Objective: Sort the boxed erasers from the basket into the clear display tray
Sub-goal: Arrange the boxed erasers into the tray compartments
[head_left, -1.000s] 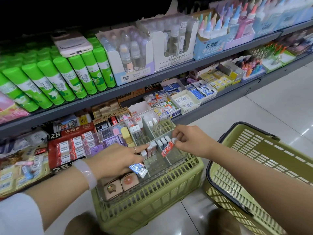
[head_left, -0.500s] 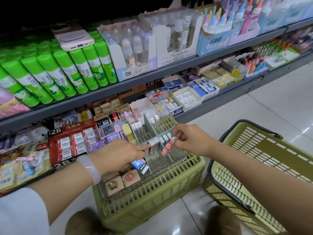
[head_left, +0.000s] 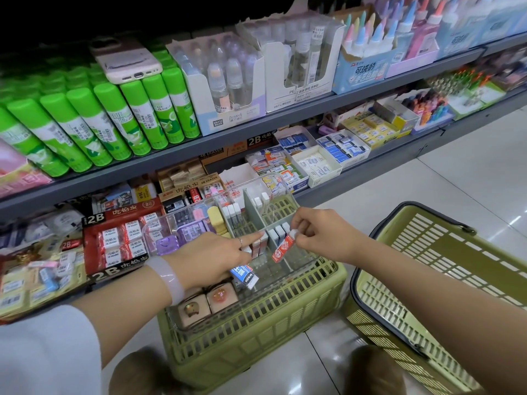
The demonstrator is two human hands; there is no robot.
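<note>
Right hand (head_left: pixel 316 238) pinches one red eraser (head_left: pixel 282 248) over the tray (head_left: pixel 176 220); left hand (head_left: pixel 216 259), at its nine o'clock, grips one blue eraser (head_left: pixel 243 275), forefinger extended. Two baskets (head_left: pixel 256 323).

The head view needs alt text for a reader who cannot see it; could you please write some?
A right hand pinches a red boxed eraser over a clear display tray resting on a green basket, while the left hand holds a blue boxed eraser, forefinger extended. Stocked stationery shelves stand behind.
</note>
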